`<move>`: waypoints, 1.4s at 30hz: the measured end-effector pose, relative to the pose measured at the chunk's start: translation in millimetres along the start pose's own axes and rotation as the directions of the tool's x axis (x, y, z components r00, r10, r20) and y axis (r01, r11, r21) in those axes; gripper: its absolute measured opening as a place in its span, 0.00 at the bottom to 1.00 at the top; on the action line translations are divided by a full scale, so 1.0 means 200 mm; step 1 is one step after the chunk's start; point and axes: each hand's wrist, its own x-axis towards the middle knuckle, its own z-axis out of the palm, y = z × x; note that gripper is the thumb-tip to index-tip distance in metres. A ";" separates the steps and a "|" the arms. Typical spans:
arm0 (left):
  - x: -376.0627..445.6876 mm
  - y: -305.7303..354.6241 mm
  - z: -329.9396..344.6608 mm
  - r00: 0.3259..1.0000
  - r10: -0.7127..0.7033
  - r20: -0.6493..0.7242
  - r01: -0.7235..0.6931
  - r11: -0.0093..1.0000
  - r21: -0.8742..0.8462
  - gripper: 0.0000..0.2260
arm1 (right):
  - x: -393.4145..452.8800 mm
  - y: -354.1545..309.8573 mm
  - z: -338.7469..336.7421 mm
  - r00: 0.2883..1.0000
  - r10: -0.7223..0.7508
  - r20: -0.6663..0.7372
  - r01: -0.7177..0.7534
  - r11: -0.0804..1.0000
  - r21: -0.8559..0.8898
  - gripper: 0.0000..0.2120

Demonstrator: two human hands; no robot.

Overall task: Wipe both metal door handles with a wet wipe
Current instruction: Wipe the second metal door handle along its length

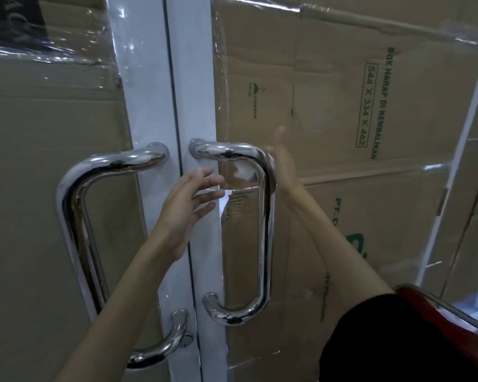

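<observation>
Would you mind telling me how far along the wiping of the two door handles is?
Nothing can be confirmed as finished; neither handle shows clear wipe marks. In hand: the right hand presses a white wipe against the upper bend of the right handle, while the left hand hovers open beside it, empty. Left: the rest of that handle, and apparently the left handle, which no hand touches.

Cardboard boxes (pixel 370 106) fill glass behind doors, green print at 2 o'clk. White door frame (pixel 188 92) centre. Red object (pixel 436 321) at 4 o'clk.

Dim, motion-blurred, glare on handles (pixel 262 216)
</observation>
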 end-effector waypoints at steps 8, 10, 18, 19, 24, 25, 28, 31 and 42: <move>0.02 0.00 -0.07 0.998 0.003 -0.059 -0.002 1.000 0.012 0.13 | -0.01 0.02 -0.05 0.978 0.084 0.190 -0.132 0.958 0.254 0.48; 0.03 -0.02 -0.03 0.999 -0.017 -0.045 0.017 1.000 0.005 0.13 | -0.06 0.01 0.01 0.999 -0.043 0.018 0.036 0.965 0.259 0.39; 0.02 -0.07 0.05 0.999 -0.046 -0.015 0.046 0.999 -0.004 0.12 | -0.29 0.18 -0.05 0.778 -0.517 -0.357 0.427 0.852 -0.303 0.13; 0.02 -0.06 0.05 0.999 -0.043 -0.011 0.043 0.999 -0.008 0.12 | -0.28 0.12 -0.08 0.770 -0.517 -0.374 0.423 0.852 -0.308 0.12; 0.03 -0.04 0.05 0.999 -0.024 -0.029 0.023 0.999 -0.044 0.13 | -0.14 -0.02 0.07 0.563 -0.822 -0.088 0.634 0.498 -0.591 0.12; 0.02 -0.04 0.05 0.999 -0.022 -0.036 0.021 0.999 -0.049 0.13 | -0.11 -0.01 0.12 0.525 -0.851 0.017 0.635 0.379 -0.674 0.13; 0.00 -0.03 0.02 0.999 -0.001 -0.050 0.000 1.000 -0.031 0.13 | -0.10 0.08 0.13 0.490 -0.867 0.094 0.593 0.252 -0.765 0.18; -0.03 -0.04 -0.04 0.998 0.011 -0.069 -0.012 1.000 -0.017 0.11 | -0.21 0.28 0.03 0.470 -0.877 0.097 0.551 0.205 -0.809 0.21; -0.09 -0.30 -0.07 0.985 -0.164 -0.049 0.168 0.981 0.099 0.08 | -0.42 0.48 -0.15 0.499 -0.604 0.621 0.683 -0.166 -0.711 0.15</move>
